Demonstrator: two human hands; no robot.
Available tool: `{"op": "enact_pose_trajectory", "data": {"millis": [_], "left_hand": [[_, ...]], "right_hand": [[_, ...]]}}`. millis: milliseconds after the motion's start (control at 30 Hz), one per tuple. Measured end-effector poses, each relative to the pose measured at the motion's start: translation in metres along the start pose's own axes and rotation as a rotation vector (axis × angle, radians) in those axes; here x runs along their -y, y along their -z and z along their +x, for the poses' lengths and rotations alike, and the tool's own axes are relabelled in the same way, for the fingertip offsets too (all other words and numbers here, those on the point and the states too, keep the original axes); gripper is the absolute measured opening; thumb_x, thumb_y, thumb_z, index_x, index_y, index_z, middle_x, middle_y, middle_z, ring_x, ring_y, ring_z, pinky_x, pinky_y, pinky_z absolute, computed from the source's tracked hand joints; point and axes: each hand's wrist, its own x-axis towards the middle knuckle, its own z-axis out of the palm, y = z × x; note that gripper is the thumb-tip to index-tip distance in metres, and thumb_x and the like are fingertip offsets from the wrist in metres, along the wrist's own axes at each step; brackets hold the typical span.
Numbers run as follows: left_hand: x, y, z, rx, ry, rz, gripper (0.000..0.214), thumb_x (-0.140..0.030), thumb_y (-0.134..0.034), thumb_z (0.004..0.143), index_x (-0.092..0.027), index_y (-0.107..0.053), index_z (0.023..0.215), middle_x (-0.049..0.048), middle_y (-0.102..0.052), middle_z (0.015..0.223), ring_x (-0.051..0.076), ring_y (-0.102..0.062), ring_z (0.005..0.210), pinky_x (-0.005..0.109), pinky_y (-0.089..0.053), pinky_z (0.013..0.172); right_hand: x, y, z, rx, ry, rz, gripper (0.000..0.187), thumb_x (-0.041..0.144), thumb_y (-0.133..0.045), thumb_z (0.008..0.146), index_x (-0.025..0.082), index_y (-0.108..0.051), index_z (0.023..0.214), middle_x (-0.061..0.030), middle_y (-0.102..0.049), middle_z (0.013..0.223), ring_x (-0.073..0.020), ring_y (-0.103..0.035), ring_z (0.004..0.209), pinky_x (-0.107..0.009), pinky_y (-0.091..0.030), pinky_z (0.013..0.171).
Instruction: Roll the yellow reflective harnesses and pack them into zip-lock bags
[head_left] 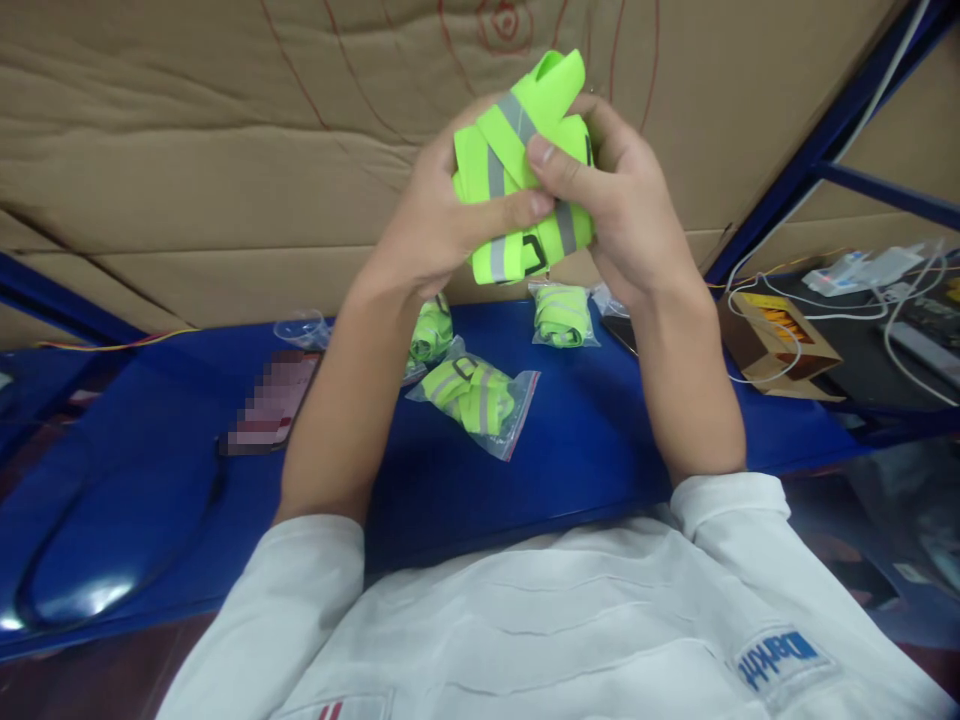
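Note:
Both hands grip a folded bundle of neon yellow-green reflective strap (pixel 487 150) with grey stripes, raised above the table. My left hand (pixel 442 215) clasps its left side, thumb pressed across the front. On the other side my right hand (pixel 626 190) closes round it, its thumb pinning the middle of the bundle. A loop of strap sticks up at the top, and a black buckle shows low on the front. The other fingers are mostly hidden behind it. Below lie similar straps in clear zip bags: one bag (pixel 480 395) in the middle, another bag (pixel 562 315) farther back.
A third green strap bundle (pixel 431 330) is partly behind my left forearm. Left of it are a phone (pixel 274 400) and a clear cup (pixel 300 328) on the blue table (pixel 585 430). A cardboard box (pixel 784 345) and white cables stand at right. Cardboard (pixel 225 180) walls the back.

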Motion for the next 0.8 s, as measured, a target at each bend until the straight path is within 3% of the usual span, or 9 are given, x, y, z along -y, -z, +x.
{"op": "enact_pose_trajectory", "data": {"millis": [100,167,267,300,367,433,567,667,800], "left_hand": [[0.000,0.001,-0.002,-0.038,-0.012,0.048,0.061,-0.060,-0.098,0.066,-0.038,-0.074,0.117,-0.0034,-0.077,0.121,0.032,-0.071,0.117,0.055,-0.060,0.105],[0.001,0.004,-0.001,-0.020,-0.046,0.126,0.064,-0.059,-0.099,0.066,-0.036,-0.073,0.120,-0.0008,-0.076,0.123,0.034,-0.071,0.119,0.056,-0.060,0.104],[0.005,0.008,0.002,0.000,-0.059,0.237,0.076,-0.054,-0.104,0.060,-0.033,-0.071,0.125,-0.0017,-0.074,0.131,0.037,-0.067,0.125,0.055,-0.057,0.107],[0.007,0.010,0.003,-0.026,-0.061,0.235,0.078,-0.052,-0.105,0.059,-0.032,-0.071,0.126,-0.0018,-0.074,0.130,0.036,-0.067,0.124,0.054,-0.057,0.106],[0.011,0.014,0.003,-0.111,-0.061,0.160,0.074,-0.047,-0.106,0.061,-0.029,-0.072,0.124,-0.0014,-0.075,0.125,0.033,-0.069,0.120,0.049,-0.058,0.106],[0.014,0.020,0.004,-0.194,-0.065,0.065,0.071,-0.047,-0.106,0.061,-0.026,-0.073,0.120,-0.0015,-0.077,0.120,0.028,-0.071,0.118,0.044,-0.059,0.106],[0.021,0.030,0.004,-0.291,-0.002,0.020,0.072,-0.046,-0.108,0.055,-0.024,-0.074,0.113,-0.0056,-0.079,0.113,0.021,-0.072,0.114,0.038,-0.060,0.105],[0.017,0.029,0.003,-0.286,0.007,0.017,0.063,-0.044,-0.108,0.056,-0.028,-0.077,0.108,-0.0059,-0.080,0.112,0.021,-0.072,0.113,0.037,-0.060,0.104],[-0.003,0.020,-0.003,-0.162,0.102,-0.066,0.052,-0.031,-0.104,0.068,-0.029,-0.078,0.113,-0.0072,-0.078,0.117,0.025,-0.070,0.120,0.042,-0.061,0.109]], "right_hand": [[0.004,0.017,0.000,0.241,-0.026,-0.017,0.037,0.050,-0.078,0.090,0.028,-0.063,0.115,0.0028,-0.068,0.125,-0.0169,-0.062,0.125,-0.030,-0.054,0.110],[0.008,0.040,0.002,0.319,-0.066,-0.136,0.042,0.059,-0.077,0.090,0.029,-0.066,0.118,0.0016,-0.069,0.126,-0.0186,-0.060,0.130,-0.033,-0.051,0.113],[0.005,0.087,0.005,0.184,-0.344,-0.450,0.039,0.059,-0.069,0.096,0.023,-0.069,0.113,-0.0052,-0.073,0.115,-0.0180,-0.070,0.107,-0.036,-0.057,0.098],[0.000,0.105,0.006,0.059,-0.507,-0.620,0.038,0.059,-0.064,0.100,0.023,-0.070,0.109,-0.0060,-0.074,0.110,-0.0155,-0.071,0.097,-0.034,-0.058,0.093],[-0.013,0.140,0.003,-0.092,-0.683,-0.796,0.037,0.047,-0.054,0.108,0.014,-0.070,0.104,-0.0129,-0.074,0.102,-0.0157,-0.070,0.087,-0.036,-0.057,0.088],[-0.029,0.170,-0.006,-0.229,-0.866,-0.968,0.032,0.035,-0.052,0.110,0.009,-0.067,0.099,-0.0127,-0.070,0.092,-0.0150,-0.068,0.083,-0.035,-0.057,0.087],[-0.054,0.201,-0.026,-0.171,-1.194,-1.090,0.025,0.034,-0.066,0.105,0.010,-0.068,0.111,-0.0079,-0.068,0.106,-0.0145,-0.068,0.094,-0.032,-0.061,0.088],[-0.051,0.200,-0.024,-0.100,-1.143,-1.118,0.027,0.037,-0.064,0.106,0.012,-0.067,0.117,-0.0083,-0.067,0.113,-0.0153,-0.067,0.099,-0.033,-0.062,0.090],[-0.026,0.172,-0.001,-0.097,-0.712,-1.114,0.010,0.017,-0.073,0.098,0.013,-0.073,0.108,-0.0058,-0.071,0.105,-0.0090,-0.063,0.091,-0.027,-0.054,0.096]]}}
